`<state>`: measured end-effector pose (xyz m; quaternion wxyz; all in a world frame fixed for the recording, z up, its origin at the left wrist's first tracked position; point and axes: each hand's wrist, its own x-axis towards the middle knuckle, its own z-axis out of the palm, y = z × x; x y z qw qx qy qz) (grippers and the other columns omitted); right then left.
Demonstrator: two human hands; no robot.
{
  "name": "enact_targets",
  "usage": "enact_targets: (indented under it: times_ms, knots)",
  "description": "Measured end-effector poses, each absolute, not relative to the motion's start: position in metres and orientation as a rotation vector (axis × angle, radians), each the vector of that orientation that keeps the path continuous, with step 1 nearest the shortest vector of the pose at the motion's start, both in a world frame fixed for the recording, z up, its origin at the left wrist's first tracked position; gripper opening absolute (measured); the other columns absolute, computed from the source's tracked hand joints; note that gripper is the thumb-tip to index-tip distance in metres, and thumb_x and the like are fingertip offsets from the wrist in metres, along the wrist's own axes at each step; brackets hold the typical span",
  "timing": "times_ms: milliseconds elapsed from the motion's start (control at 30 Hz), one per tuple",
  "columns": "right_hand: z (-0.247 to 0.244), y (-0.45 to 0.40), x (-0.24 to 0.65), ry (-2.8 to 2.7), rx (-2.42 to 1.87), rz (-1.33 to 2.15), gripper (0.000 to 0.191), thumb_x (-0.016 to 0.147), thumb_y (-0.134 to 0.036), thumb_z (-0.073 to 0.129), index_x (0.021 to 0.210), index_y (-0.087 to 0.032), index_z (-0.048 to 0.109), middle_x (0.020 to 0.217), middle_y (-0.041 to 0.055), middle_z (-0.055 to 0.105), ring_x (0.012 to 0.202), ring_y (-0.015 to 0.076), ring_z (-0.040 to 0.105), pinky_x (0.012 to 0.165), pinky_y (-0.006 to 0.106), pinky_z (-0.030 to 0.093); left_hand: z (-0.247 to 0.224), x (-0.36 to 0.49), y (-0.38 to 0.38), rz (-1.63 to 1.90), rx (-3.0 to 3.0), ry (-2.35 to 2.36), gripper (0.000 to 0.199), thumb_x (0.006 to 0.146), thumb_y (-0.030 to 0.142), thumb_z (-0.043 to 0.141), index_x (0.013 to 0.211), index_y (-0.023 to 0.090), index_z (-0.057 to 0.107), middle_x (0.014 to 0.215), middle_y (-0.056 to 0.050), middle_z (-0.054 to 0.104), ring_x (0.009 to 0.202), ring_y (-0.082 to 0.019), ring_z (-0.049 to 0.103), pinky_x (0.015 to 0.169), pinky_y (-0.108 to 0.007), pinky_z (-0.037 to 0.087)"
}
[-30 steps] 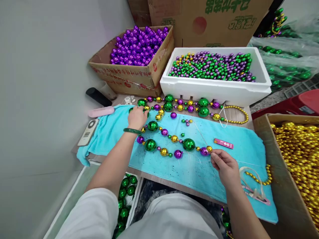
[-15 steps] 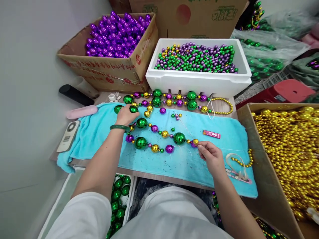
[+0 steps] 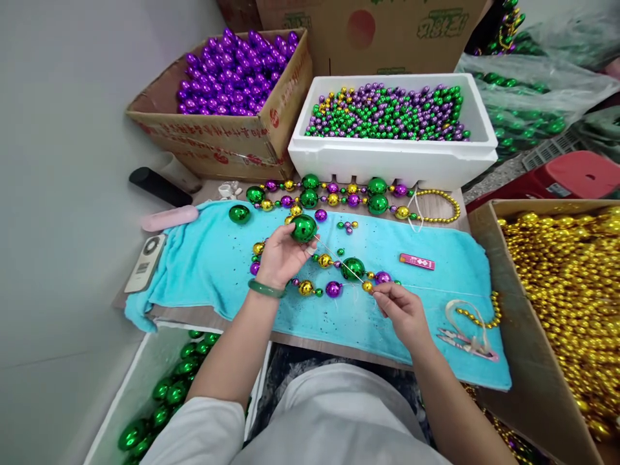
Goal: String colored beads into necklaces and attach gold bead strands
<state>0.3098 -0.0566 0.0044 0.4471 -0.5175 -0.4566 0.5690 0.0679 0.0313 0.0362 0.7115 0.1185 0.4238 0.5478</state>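
Note:
My left hand (image 3: pixel 285 255), closed round a large shiny green bead (image 3: pixel 304 228), is raised over the blue towel (image 3: pixel 194 258). A long thin needle (image 3: pixel 341 261) slants between my hands, its far end close to the green bead. Whether it has entered the bead's hole I cannot tell. My right hand (image 3: pixel 400 310) pinches the needle's near end, where a small gold bead (image 3: pixel 367 286) sits at the fingertips. Under the hands lies a strand of purple, gold and green beads, with a large green bead (image 3: pixel 352 268) on it. Another loose green bead (image 3: pixel 239 214) rests at the left.
Behind the towel stand a carton of purple beads (image 3: pixel 194 126) and a white foam box (image 3: pixel 392 155) of small beads. A finished-looking bead necklace (image 3: pixel 378 205) lies before them. At the right are a pink packet (image 3: pixel 416 261), scissors (image 3: pixel 469 345) and a carton of gold beads (image 3: pixel 523 336).
My left hand has picked up a large green bead and carried it right, towards the needle. My right hand has shifted slightly left and down, with the gold bead.

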Motion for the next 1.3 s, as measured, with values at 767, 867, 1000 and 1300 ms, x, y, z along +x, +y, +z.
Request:
enact_targets:
  times_ms: [767,867,1000,1300]
  knots:
    - [-0.002,-0.056,0.312,-1.184,-1.323,1.367,0.022,0.073,-0.039,0.067,0.069,-0.017,0.065,0.049,-0.0037,0.042,0.046,0.0090,0.035,0.044,0.023,0.027,0.033,0.076,0.025,1.281,0.184,0.825,0.018,0.077,0.026,0.062,0.091,0.015,0.063,0.094,-0.009,0.072,0.090,-0.021,0.067,0.077,-0.029,0.055]
    - [-0.002,-0.056,0.312,-1.192,-1.320,1.367,0.023,0.074,-0.040,0.067,0.069,-0.018,0.065,0.049,-0.0037,0.042,0.046,0.0092,0.035,0.044,0.023,0.027,0.030,0.076,0.024,1.264,0.161,0.814,0.019,0.076,0.026,0.063,0.091,0.015,0.063,0.094,-0.010,0.072,0.093,-0.021,0.067,0.075,-0.028,0.055]
    - [-0.002,-0.055,0.312,-1.190,-1.352,1.358,0.024,0.073,-0.040,0.067,0.069,-0.017,0.065,0.049,-0.0039,0.041,0.045,0.0091,0.034,0.044,0.024,0.027,0.030,0.078,0.024,1.259,0.160,0.811,0.020,0.075,0.026,0.064,0.092,0.015,0.063,0.094,-0.010,0.071,0.095,-0.022,0.067,0.075,-0.028,0.055]
    - [-0.006,-0.055,0.309,-1.154,-1.365,1.347,0.022,0.073,-0.040,0.066,0.071,-0.017,0.066,0.049,-0.0042,0.042,0.046,0.0089,0.035,0.044,0.023,0.027,0.029,0.100,0.008,1.396,0.511,0.900,0.040,0.063,0.014,0.076,0.097,0.023,0.056,0.094,0.002,0.064,0.086,-0.013,0.064,0.077,-0.027,0.051]
